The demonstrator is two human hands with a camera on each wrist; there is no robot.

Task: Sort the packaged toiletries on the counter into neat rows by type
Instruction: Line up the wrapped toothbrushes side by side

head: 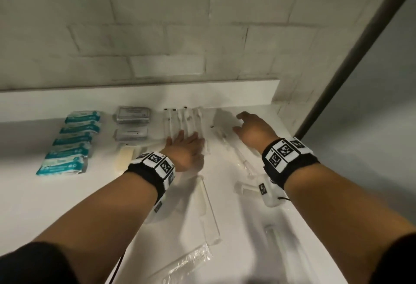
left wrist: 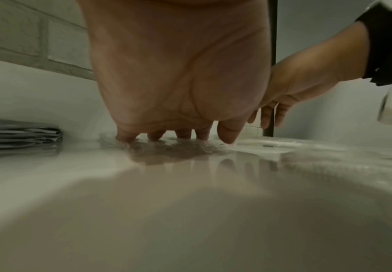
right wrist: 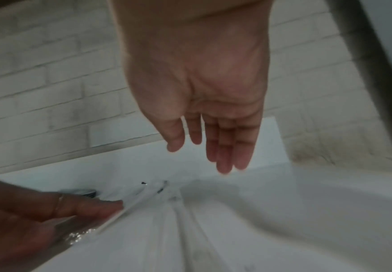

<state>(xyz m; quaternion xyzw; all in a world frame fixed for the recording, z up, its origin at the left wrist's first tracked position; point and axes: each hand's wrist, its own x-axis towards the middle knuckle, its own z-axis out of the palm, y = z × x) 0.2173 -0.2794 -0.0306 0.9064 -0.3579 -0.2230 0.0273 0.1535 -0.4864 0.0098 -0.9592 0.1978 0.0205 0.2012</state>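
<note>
Clear-wrapped toothbrushes (head: pixel 183 119) lie side by side at the back centre of the white counter (head: pixel 90 193). My left hand (head: pixel 186 146) rests flat on their near ends, fingers straight; in the left wrist view its fingertips (left wrist: pixel 180 135) press the crinkled wrappers (left wrist: pixel 166 149). One more wrapped toothbrush (head: pixel 222 137) lies loose and slanted just right of the row. Above the counter beyond it hovers my right hand (head: pixel 249 128), open and empty, with straight fingers (right wrist: pixel 222 152). Teal packets (head: pixel 69 141) form a column at the left, with grey packets (head: pixel 132 114) beside them.
A cream soap bar (head: pixel 126 155) lies below the grey packets. Several clear-wrapped items lie loose nearer me: a long packet (head: pixel 207 207), a small one (head: pixel 245 189), another at the front (head: pixel 189 263). A brick wall and raised ledge (head: pixel 157 90) bound the back; the counter ends at the right.
</note>
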